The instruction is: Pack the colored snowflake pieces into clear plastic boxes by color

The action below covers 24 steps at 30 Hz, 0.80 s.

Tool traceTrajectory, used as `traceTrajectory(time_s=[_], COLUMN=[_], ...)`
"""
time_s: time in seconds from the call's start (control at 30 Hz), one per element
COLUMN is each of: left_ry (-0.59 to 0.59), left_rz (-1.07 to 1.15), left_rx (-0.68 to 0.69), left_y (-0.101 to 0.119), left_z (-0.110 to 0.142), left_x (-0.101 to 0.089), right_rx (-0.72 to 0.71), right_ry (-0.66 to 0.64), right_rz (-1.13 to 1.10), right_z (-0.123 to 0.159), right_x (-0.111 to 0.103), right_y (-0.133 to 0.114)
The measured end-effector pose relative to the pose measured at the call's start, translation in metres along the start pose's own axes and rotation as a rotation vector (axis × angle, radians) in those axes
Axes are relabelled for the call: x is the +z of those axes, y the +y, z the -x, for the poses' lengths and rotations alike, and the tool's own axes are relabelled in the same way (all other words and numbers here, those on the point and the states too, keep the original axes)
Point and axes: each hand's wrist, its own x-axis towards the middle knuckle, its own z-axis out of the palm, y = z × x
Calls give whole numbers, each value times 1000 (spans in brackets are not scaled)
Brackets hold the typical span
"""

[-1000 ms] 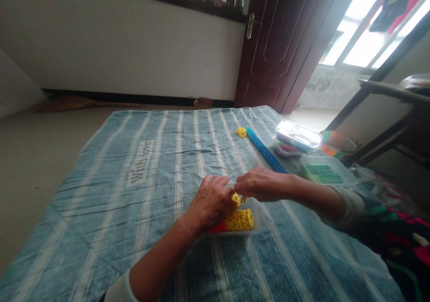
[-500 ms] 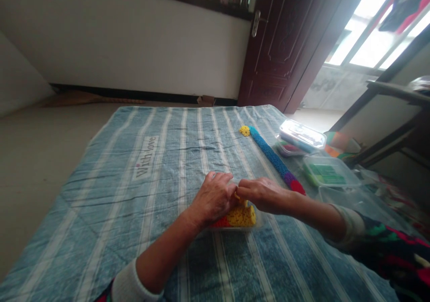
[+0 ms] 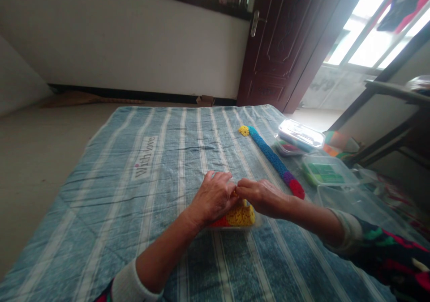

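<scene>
Below my hands lies a shallow clear plastic box (image 3: 231, 228) holding yellow crocheted pieces (image 3: 241, 217) and a red crocheted part (image 3: 220, 222). My left hand (image 3: 215, 197) is bent over the box from the left, its fingers closed at the top of the yellow crochet and hiding much of it. From the right, my right hand (image 3: 257, 195) pinches a bit of the yellow crochet beside my left fingertips. The exact grip is partly hidden. Beyond my right hand a long blue crocheted strip (image 3: 268, 153) lies flat, with a yellow flower end and a purple and red end.
A blue striped cloth (image 3: 161, 230) covers the table. At its right side stand stacked lidded plastic boxes (image 3: 300, 134), a box with green contents (image 3: 325, 172) and a clear container (image 3: 342, 199). Behind are a brown door (image 3: 275, 47) and a dark shelf frame (image 3: 396, 91).
My hands stay at the same spot over the box, with only slight finger movement at the yellow crochet. The whole view has shifted a little.
</scene>
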Motion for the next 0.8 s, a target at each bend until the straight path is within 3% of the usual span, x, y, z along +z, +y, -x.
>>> traceTrajectory(time_s=[0.23,0.8], left_ry=[9,-17], left_rz=[1,-18], left_rx=[17,16], left_y=[-2,0], left_z=[1,1], left_x=[3,1], right_rx=[111,137], right_ry=[35,-61], right_rz=[-58,25], right_z=[4,-2], right_x=[0,-4], right_y=[2,-8])
